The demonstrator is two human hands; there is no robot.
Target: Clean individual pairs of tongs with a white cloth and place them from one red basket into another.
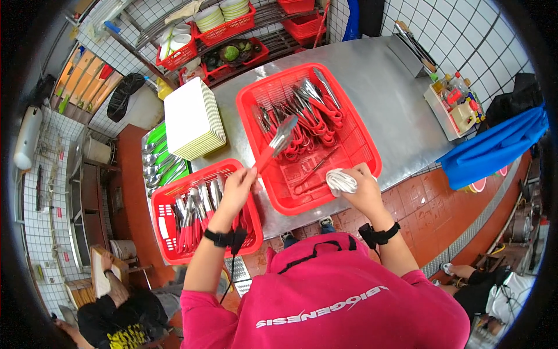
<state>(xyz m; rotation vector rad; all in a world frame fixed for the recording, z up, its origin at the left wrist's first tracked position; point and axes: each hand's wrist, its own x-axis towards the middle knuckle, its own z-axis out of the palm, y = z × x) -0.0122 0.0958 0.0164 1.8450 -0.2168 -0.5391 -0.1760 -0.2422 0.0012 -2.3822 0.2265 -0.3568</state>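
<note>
My left hand (pixel 238 189) is closed on the red handle of steel-tipped tongs (pixel 278 141), raised over the left edge of a large red plastic basin (pixel 366 145). My right hand (pixel 363 192) grips a folded white cloth (pixel 340 181) near the basin's front right. Inside the basin lie several red-handled tongs in a heap, with one pair lying apart near the front. Below my left hand, a smaller red basket (pixel 168 227) holds several more tongs, steel ends toward the back.
Steel counter (pixel 407 110) bears stacked cream trays (pixel 192 116), spoons on green (pixel 157 139), a bottle caddy (pixel 453 104) and utensil holder (pixel 410 55). Blue cloth (pixel 488 145) hangs right. A shelf with red baskets (pixel 226 29) stands behind. Other people (pixel 116 320) (pixel 488 296) are at lower left and right.
</note>
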